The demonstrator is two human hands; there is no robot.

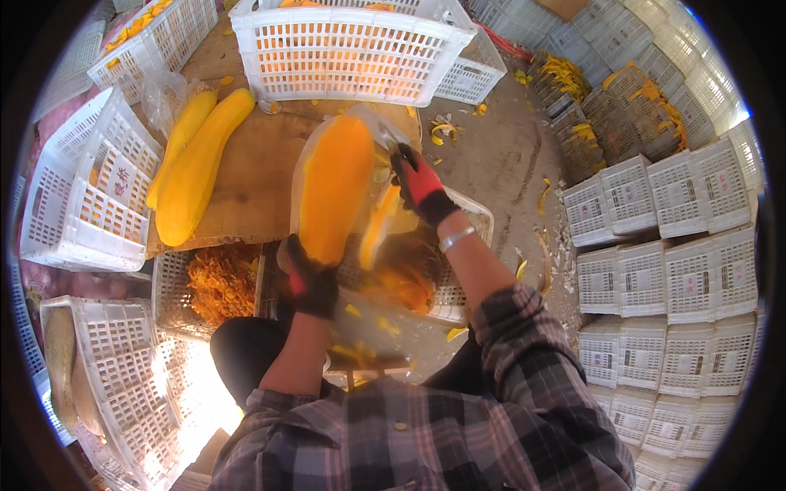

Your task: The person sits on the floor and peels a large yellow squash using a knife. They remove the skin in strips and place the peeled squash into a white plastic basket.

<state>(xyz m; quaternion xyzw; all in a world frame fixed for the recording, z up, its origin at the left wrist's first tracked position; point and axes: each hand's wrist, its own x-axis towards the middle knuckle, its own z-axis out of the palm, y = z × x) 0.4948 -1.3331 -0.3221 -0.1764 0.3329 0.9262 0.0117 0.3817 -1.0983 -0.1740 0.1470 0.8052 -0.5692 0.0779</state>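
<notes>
My left hand (311, 285), in a black and red glove, grips the lower end of a large squash (338, 184) with a smooth orange surface. The squash stands tilted away from me, its far end by the edge of the wooden board. My right hand (422, 184), gloved alike, is shut around a metal hand tool (387, 134), too blurred to identify exactly. Its tip is beside the squash's upper right side; contact cannot be told. Below this hand is a pale-edged orange strip (376, 236). Blurred orange scraps (402, 285) lie in a crate (457, 304) beneath.
Two whole yellow squashes (196, 166) lie on the wooden board (258, 178). Beyond it stands a white plastic crate (356, 58) of orange pieces. A crate (166, 313) of stringy pulp (222, 285) is near my left knee. Stacked crates (669, 264) line the right side.
</notes>
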